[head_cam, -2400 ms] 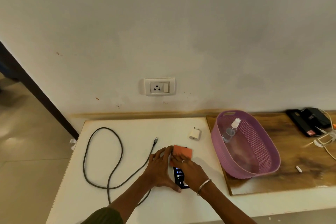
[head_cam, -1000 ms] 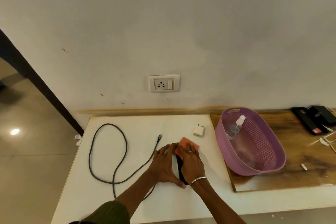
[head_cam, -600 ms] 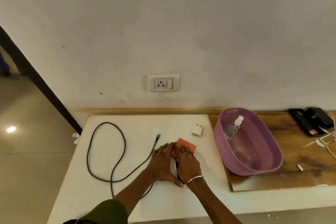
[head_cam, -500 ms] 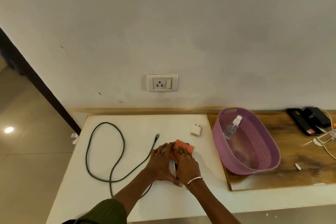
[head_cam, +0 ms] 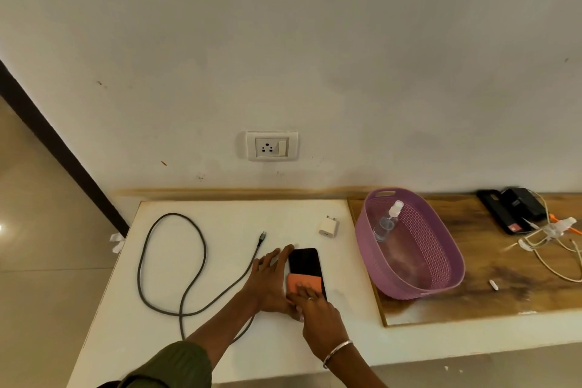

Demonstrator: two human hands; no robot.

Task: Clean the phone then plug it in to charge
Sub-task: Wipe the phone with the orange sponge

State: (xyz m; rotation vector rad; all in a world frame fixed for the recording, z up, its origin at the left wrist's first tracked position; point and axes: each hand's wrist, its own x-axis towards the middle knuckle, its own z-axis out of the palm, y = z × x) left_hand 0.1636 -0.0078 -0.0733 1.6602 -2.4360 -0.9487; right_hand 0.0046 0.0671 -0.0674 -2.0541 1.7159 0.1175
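A black phone (head_cam: 304,261) lies flat on the white table (head_cam: 220,340), screen dark, far half uncovered. My left hand (head_cam: 269,277) lies along its left edge, fingers spread, steadying it. My right hand (head_cam: 318,309) presses an orange cloth (head_cam: 300,282) onto the near half of the screen. A grey charging cable (head_cam: 171,261) loops across the table's left part, its plug end (head_cam: 262,236) just left of the phone. A white charger adapter (head_cam: 328,227) lies beyond the phone. A wall socket (head_cam: 271,146) sits above the table.
A purple basket (head_cam: 441,268) holding a clear spray bottle (head_cam: 387,220) stands on a wooden board (head_cam: 504,293) to the right. Black cases (head_cam: 510,209) and white cords (head_cam: 554,242) lie at the far right. The table's left edge drops to the floor.
My right hand has drawn the orange cloth from the phone's far end toward me, uncovering the far half of the screen. My left hand stays beside the phone.
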